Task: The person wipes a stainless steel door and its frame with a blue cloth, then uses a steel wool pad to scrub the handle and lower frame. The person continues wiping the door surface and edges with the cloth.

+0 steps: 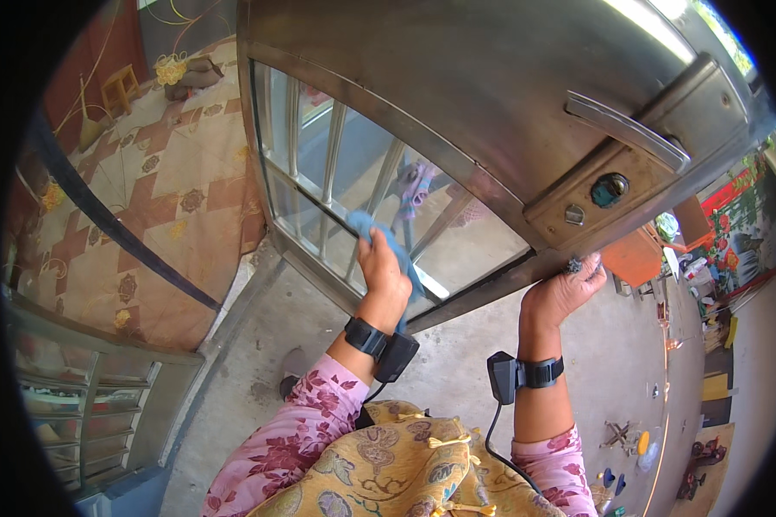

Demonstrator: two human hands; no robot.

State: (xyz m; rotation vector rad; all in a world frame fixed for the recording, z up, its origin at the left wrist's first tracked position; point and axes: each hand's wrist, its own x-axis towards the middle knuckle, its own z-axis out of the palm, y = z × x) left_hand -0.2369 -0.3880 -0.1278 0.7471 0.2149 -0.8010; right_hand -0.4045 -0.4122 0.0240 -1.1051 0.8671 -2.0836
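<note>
My left hand [385,268] holds a blue cloth [398,249] against the lower part of a door's window, by the metal bars [328,155]. The cloth hangs down past the door's edge. My right hand [572,284] is at the edge of the metal door [440,84], below the lock plate, with its fingers bent and a small dark, rough-looking thing [574,264] at them; what it is I cannot tell. Above that hand are the lever handle [627,129] and the lock cylinder [609,189].
A second barred metal door leaf [87,400] stands at the lower left. Beyond the threshold are a patterned tiled floor [161,187], a wooden stool [121,87] and a broom [90,132]. Orange furniture [632,254] and small items lie to the right.
</note>
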